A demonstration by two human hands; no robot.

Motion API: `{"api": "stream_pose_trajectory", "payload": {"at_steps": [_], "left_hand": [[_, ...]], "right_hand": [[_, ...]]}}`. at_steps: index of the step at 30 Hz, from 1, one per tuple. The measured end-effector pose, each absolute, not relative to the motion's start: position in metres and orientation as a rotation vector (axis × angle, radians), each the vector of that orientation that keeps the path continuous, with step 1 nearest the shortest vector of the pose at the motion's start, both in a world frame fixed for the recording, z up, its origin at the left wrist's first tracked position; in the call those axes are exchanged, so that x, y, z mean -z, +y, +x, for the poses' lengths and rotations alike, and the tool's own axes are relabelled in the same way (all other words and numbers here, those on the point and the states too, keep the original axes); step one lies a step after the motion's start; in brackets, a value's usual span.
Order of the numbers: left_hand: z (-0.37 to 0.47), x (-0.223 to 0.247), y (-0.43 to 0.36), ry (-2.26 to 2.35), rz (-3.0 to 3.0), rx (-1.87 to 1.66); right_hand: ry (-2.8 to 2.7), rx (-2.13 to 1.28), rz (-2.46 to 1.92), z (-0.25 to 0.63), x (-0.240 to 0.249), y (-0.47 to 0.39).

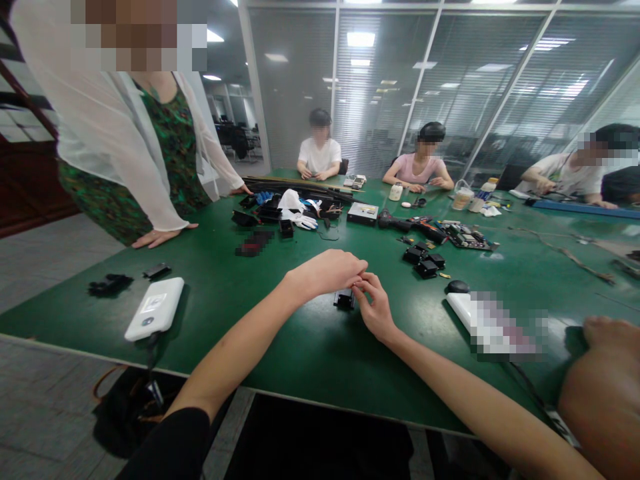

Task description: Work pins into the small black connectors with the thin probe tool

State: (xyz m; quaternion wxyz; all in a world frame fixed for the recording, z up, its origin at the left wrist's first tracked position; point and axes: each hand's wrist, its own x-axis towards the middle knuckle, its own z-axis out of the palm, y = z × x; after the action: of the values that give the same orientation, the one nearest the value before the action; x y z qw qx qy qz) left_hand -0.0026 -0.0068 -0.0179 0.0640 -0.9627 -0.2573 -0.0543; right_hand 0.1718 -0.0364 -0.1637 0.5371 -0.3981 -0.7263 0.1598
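Note:
My left hand [333, 272] reaches in over the green table, its back turned toward me and its fingers bent and closed. My right hand [375, 308] meets it from the right, with thumb and fingers pinched together at the left fingertips. Whatever sits between the two sets of fingertips is hidden or too small to make out. Just below my left hand, a small black plastic part [344, 300] shows on the table, partly covered by the fingers.
White power banks [156, 308] with cables lie to the left and right. Black blocks [427, 265], a circuit board [469, 235], a metal-cased drive [363, 213] and gloves [300, 219] cover the green table's [300, 347] far side. Several people surround it; another person's arm [603, 393] is at right.

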Motion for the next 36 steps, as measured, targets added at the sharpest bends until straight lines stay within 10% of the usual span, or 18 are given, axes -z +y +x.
{"api": "stream_pose_trajectory", "payload": {"at_steps": [36], "left_hand": [[-0.0019,0.0167,-0.0087,-0.808,-2.889,0.148]], "right_hand": [[-1.673,-0.405,-0.933,0.1700,0.1612,-0.0359]]}}
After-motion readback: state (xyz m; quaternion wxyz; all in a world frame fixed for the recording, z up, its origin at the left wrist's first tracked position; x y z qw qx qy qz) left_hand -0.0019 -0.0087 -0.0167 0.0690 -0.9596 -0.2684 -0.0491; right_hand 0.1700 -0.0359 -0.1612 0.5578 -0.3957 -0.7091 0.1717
